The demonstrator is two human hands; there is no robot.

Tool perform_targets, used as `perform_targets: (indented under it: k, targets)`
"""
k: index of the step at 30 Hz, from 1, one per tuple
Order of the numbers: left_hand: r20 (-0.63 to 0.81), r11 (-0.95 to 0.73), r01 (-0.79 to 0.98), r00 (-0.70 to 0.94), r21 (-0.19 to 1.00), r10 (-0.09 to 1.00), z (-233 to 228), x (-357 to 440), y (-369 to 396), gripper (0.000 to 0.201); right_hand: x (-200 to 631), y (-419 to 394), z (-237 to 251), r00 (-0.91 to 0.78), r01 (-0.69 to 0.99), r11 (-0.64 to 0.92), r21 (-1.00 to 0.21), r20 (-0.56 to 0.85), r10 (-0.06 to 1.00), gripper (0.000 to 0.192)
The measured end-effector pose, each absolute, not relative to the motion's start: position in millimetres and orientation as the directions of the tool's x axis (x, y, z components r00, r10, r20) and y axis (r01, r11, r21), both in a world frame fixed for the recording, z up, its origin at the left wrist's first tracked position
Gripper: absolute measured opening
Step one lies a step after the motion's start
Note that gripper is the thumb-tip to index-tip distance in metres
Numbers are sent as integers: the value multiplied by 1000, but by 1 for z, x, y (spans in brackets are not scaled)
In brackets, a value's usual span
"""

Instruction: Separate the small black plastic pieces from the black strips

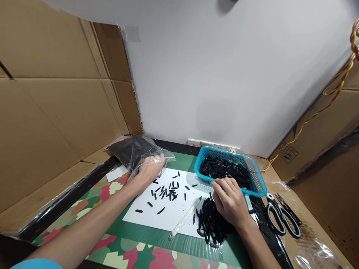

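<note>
Nearby, scissors (282, 218); blue basket (259, 185); left hand (150, 168) flat on plastic bag (134, 151); right hand (230, 201) curled over black pieces (210, 224).

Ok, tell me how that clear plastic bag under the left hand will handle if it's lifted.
The plastic bag looks thin and crumpled, so probably floppy. Its dark contents may sag and shift. The glossy film seems slippery under the left hand.

Scissors (282, 218) lie beside cardboard walls (56, 101) and yellow cable (331, 97).

Glossy clear plastic bag (137, 151), matt white paper sheet (171, 211), turquoise plastic mesh basket (259, 185).
</note>
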State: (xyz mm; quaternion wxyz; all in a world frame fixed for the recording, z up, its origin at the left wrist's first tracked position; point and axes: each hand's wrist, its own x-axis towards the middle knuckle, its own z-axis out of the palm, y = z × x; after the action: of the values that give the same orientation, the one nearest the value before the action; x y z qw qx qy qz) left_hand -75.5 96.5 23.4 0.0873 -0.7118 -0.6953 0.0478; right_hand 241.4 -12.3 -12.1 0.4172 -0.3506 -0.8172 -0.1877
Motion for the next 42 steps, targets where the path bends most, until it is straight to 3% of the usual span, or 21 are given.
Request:
perform_targets:
  k: [6, 8, 11, 15, 19, 22, 25, 27, 29, 32, 38, 42]
  targets:
    - [135, -21, 994, 36, -107, 990, 27, -75, 67, 38, 240, -15, -12, -422, 727, 687, 16, 799, 428, 23]
    - [173, -53, 997, 62, -57, 983, 30, -77, 57, 31, 240, -16, -13, -427, 721, 692, 12, 794, 431, 23]
    - [250, -129, 990, 112, 51, 962, 34, -80, 43, 37, 240, -17, -14, -422, 712, 702, -5, 797, 433, 22]
    - [358, -240, 929, 130, 282, 925, 39, -84, 31, 31, 239, -19, -12, -391, 698, 714, -49, 809, 438, 23]
    - [422, -277, 754, -1, 596, 906, 45, -77, 27, 30, 233, -20, -13, -343, 672, 730, -128, 819, 459, 26]
    - [332, -249, 513, -75, 822, 940, 50, -55, 24, 38, 223, -22, -16, -306, 630, 746, -215, 814, 493, 29]
    - [76, -92, 239, 79, 967, 994, 50, -27, 17, 46, 210, -25, -18, -266, 584, 748, -314, 797, 542, 29]
    - [-101, 71, 112, 282, 991, 954, 45, -11, 9, 50, 201, -28, -18, -230, 549, 735, -397, 774, 590, 28]
    - [-235, 238, 56, 479, 970, 846, 35, 0, 2, 54, 196, -31, -15, -179, 477, 712, -515, 736, 653, 29]
    - [-322, 415, 11, 651, 910, 688, 19, 5, -5, 57, 193, -32, -11, -139, 351, 657, -667, 657, 741, 25]
    - [-346, 570, -42, 757, 821, 555, 0, -1, -1, 56, 192, -28, -9, -109, 101, 442, -891, 432, 895, 9]
    - [-356, 609, -52, 770, 792, 529, -7, -8, 1, 53, 191, -30, -12, -134, -53, 276, -960, 281, 950, 10]
